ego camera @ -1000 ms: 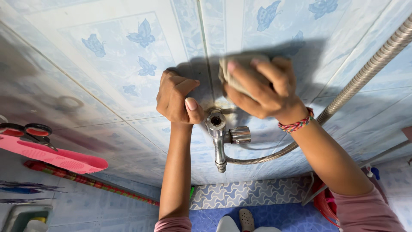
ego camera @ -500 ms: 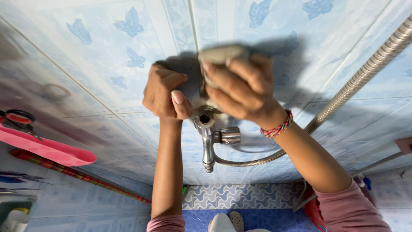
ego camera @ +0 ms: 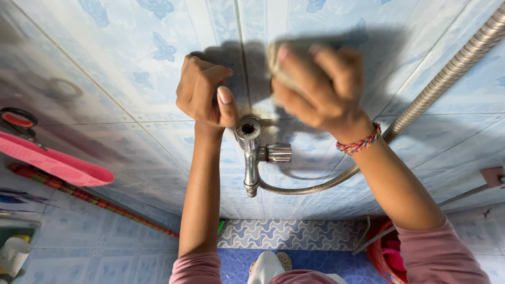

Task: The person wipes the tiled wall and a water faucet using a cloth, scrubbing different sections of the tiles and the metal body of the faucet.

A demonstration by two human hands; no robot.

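Observation:
My right hand presses a beige scrub pad against the blue butterfly-patterned wall tiles, just above a chrome tap. The hand is motion-blurred and wears a braided bracelet at the wrist. My left hand rests half-curled on the wall to the left of the tap, thumb pointing down beside the tap's base, holding nothing I can see. Both sleeves are pink.
A metal flexible hose runs from the tap's outlet up to the right. A pink flat holder with scissors juts from the left wall. A red bucket stands on the patterned floor below right. A small shelf sits lower left.
My right hand has slid the pad over the tiles above the tap, first left and then back right. The left hand stays on the wall.

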